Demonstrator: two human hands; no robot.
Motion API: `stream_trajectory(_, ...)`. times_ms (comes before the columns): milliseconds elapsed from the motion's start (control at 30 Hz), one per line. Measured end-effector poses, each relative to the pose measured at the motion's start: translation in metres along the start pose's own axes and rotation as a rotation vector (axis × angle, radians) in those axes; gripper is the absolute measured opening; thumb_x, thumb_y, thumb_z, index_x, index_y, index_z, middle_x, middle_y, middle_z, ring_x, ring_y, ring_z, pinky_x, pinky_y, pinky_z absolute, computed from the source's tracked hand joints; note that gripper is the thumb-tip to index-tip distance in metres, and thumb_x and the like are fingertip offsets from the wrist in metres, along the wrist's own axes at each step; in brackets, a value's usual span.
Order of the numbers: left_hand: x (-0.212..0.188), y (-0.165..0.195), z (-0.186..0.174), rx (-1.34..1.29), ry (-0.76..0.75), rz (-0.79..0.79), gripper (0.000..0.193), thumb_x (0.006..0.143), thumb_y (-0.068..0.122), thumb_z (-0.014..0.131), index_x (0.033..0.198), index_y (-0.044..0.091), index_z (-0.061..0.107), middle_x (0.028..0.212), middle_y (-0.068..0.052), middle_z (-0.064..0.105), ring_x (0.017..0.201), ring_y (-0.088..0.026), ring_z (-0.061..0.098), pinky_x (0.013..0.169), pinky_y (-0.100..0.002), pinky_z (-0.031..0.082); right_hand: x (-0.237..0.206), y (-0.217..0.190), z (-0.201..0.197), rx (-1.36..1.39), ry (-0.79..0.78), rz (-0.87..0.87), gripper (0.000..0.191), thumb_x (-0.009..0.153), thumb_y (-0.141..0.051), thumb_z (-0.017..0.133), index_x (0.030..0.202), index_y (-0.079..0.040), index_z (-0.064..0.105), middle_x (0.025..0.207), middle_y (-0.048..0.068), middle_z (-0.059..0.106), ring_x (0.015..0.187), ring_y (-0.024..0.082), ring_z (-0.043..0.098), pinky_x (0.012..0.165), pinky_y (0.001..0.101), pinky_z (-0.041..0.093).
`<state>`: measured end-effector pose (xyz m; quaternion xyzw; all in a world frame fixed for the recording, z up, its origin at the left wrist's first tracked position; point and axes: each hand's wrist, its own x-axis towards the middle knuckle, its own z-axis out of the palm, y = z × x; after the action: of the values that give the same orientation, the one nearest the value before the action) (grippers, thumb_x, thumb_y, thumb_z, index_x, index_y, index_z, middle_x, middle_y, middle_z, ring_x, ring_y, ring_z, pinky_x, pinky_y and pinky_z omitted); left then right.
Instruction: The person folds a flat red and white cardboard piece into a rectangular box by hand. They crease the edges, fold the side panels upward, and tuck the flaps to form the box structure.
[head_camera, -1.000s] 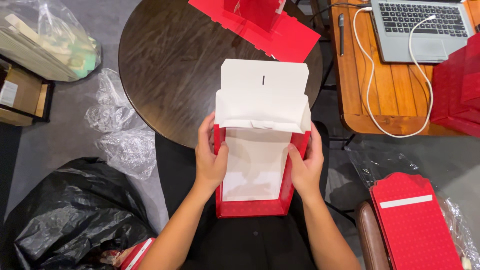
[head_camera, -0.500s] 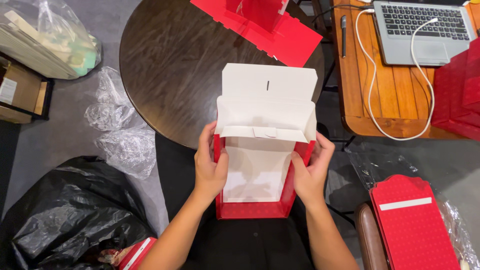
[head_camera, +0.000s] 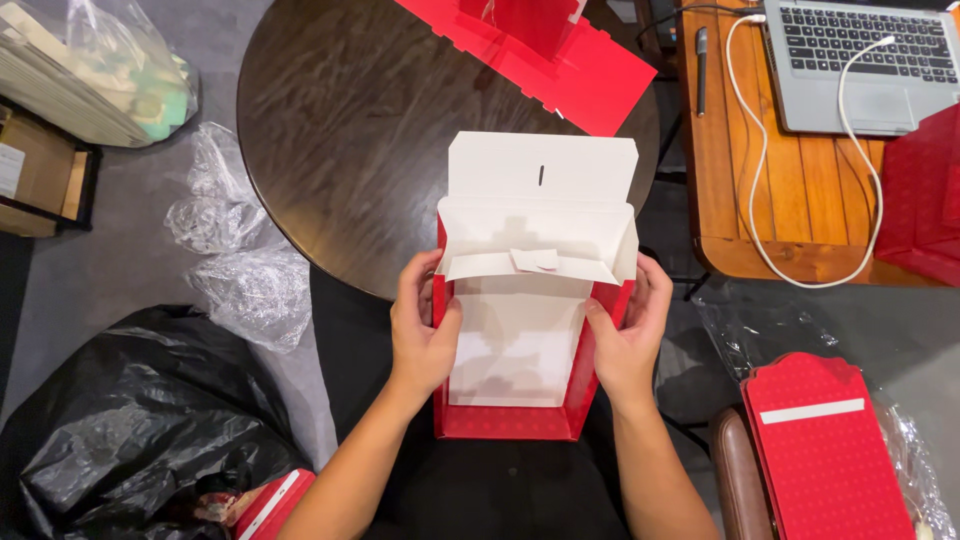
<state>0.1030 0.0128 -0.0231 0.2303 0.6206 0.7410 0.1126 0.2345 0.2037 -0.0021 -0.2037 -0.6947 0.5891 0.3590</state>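
At the far left, a clear bag of flat paper stock (head_camera: 95, 75) lies on the grey floor, with a black rubbish bag (head_camera: 120, 420) nearer the person and crumpled clear plastic (head_camera: 240, 265) between the two. Next comes the round dark counter (head_camera: 370, 120), with flat red card pieces (head_camera: 560, 55) at its far edge.

The left hand (head_camera: 425, 330) grips the left wall of a red cardboard box (head_camera: 530, 330), thumb tucked inside against its white lining, fingers wrapped round the outside. The box sits in the person's lap at the near rim of the counter, half folded, its white flaps standing open and leaning over the wood. The right hand (head_camera: 630, 340) clasps the opposite wall the same way, thumb in, fingers curled on the red outside.

Further right, a wooden counter (head_camera: 790, 190) carries a laptop (head_camera: 860, 60), a white cable (head_camera: 745, 150) and a pen (head_camera: 702, 70). Below it, a stack of flat red box blanks (head_camera: 825, 450) rests at the lower right.
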Motion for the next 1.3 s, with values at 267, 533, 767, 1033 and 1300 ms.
stream_trajectory(267, 0.019, -0.004, -0.003, -0.257, -0.124, 0.056, 0.063, 0.088, -0.013, 0.064, 0.142, 0.006, 0.038, 0.139, -0.011, 0.054, 0.127, -0.018, 0.058, 0.111, -0.034, 0.046, 0.006, 0.005, -0.006, 0.092, -0.018, -0.006, 0.061, 0.094, 0.004, 0.067, 0.149, -0.004, 0.040, 0.143, 0.015, 0.054, 0.134, 0.021, 0.054, 0.116, 0.0381, 0.045)
stream_trajectory(533, 0.031, -0.009, -0.012, -0.584, -0.158, -0.253, 0.076, 0.077, -0.012, 0.074, 0.147, 0.002, 0.049, 0.149, -0.014, 0.054, 0.136, -0.021, 0.054, 0.114, -0.037, 0.043, 0.012, 0.010, -0.010, 0.463, -0.086, 0.208, 0.088, 0.083, 0.007, 0.067, 0.159, -0.012, 0.027, 0.151, 0.010, 0.049, 0.138, 0.022, 0.053, 0.113, 0.0394, 0.047)
stream_trajectory(767, 0.035, -0.018, -0.013, -0.640, -0.121, -0.284, 0.070, 0.077, -0.013, 0.073, 0.144, -0.002, 0.056, 0.156, -0.015, 0.049, 0.140, -0.024, 0.052, 0.118, -0.039, 0.041, 0.014, 0.020, -0.010, 0.482, -0.075, 0.278, 0.078, 0.082, 0.010, 0.066, 0.155, -0.001, 0.039, 0.141, 0.015, 0.059, 0.127, 0.023, 0.062, 0.108, 0.0385, 0.051)
stream_trajectory(1033, 0.039, -0.033, -0.015, -0.625, -0.070, -0.171, 0.041, 0.084, -0.010, 0.071, 0.124, -0.005, 0.067, 0.155, -0.014, 0.051, 0.139, -0.024, 0.053, 0.116, -0.037, 0.043, 0.021, 0.034, -0.007, 0.418, -0.099, 0.179, 0.047, 0.088, 0.009, 0.068, 0.132, 0.000, 0.054, 0.148, 0.014, 0.055, 0.131, 0.021, 0.059, 0.111, 0.0361, 0.048)
stream_trajectory(1300, 0.044, -0.042, -0.012, -0.686, -0.014, -0.076, 0.048, 0.092, -0.013, 0.068, 0.132, 0.008, 0.050, 0.136, -0.008, 0.052, 0.131, -0.022, 0.054, 0.112, -0.038, 0.046, 0.029, 0.029, 0.006, 0.490, -0.156, 0.143, 0.055, 0.090, 0.013, 0.071, 0.132, -0.011, 0.045, 0.135, 0.010, 0.054, 0.129, 0.021, 0.056, 0.110, 0.0353, 0.047)
